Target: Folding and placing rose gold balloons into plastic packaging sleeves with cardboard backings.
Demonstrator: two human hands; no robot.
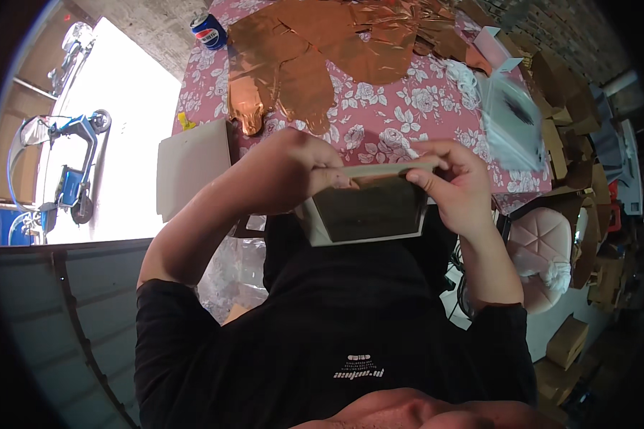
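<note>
Close to my body, at the near edge of the table, I hold up a flat panel (371, 213) with a dark glossy face and a pale border. It tilts, with its upper edge between my hands. My left hand (323, 170) pinches that edge at the left, thumb on the near side. At the right end, my right hand (451, 177) grips the same edge between thumb and bent fingers. What lies behind the panel is hidden.
Copper-coloured foil sheets (293, 71) spread over the far part of the flowered tablecloth (365, 136). A blue can (209, 31) stands far left, grey boards (192, 170) nearer. Clear plastic bags (511, 121) and white string (461, 80) lie right. A padded stool (540, 250) stands beside me.
</note>
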